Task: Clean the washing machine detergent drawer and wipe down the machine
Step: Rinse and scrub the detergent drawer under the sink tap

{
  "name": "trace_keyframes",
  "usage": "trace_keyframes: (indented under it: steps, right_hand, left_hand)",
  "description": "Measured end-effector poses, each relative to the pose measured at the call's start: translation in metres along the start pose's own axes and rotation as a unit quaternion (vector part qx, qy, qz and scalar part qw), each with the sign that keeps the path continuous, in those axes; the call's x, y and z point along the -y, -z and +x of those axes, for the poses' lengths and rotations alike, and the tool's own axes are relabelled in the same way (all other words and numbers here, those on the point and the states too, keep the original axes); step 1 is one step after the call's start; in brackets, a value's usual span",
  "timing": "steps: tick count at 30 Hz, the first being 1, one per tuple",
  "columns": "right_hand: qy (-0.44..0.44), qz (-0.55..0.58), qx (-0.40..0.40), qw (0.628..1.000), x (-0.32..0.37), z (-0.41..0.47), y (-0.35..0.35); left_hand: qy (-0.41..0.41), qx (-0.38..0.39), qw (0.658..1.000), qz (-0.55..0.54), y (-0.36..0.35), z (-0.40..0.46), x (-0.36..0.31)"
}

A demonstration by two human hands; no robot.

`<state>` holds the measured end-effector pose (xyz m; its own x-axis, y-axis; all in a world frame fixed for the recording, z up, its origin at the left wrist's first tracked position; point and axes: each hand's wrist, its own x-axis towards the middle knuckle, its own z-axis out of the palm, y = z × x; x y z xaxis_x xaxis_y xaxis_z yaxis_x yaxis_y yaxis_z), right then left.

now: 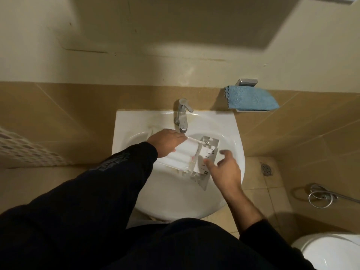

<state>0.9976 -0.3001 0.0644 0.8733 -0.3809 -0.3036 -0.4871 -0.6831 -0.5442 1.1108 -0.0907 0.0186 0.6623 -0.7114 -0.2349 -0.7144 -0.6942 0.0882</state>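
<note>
Left hand (pixel 167 140) fingers grip the white detergent drawer (pixel 194 158) lying in the white sink (pixel 229 137) under the chrome tap (pixel 182 115); right hand (pixel 226 168) fingers hover spread beside it. A blue cloth (pixel 251 98) hangs on the wall.

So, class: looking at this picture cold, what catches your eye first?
The white plastic detergent drawer lying in the white ceramic sink under the chrome tap, with the left hand on it and the right hand open beside it. Then the blue cloth on the wall shelf.
</note>
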Motion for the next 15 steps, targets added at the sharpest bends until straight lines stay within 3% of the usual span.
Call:
trace_keyframes:
  steps: [1,6,10,15]
  right_hand:
    - [-0.004,0.016,-0.008,1.000,0.004,0.009,0.002]
    - [-0.119,0.181,0.111,0.970,0.020,0.042,-0.023]
    - [-0.125,0.122,0.053,0.983,0.026,0.046,-0.037]
    - [-0.180,0.153,0.015,0.972,0.016,0.036,-0.038]
  left_hand:
    - [-0.008,-0.001,1.000,0.008,0.001,0.001,0.002]
    - [-0.017,-0.008,1.000,0.021,0.001,0.003,0.009]
    - [-0.014,-0.068,0.997,0.023,-0.003,-0.002,0.007]
    - [0.135,-0.117,0.984,0.016,-0.011,-0.013,0.004]
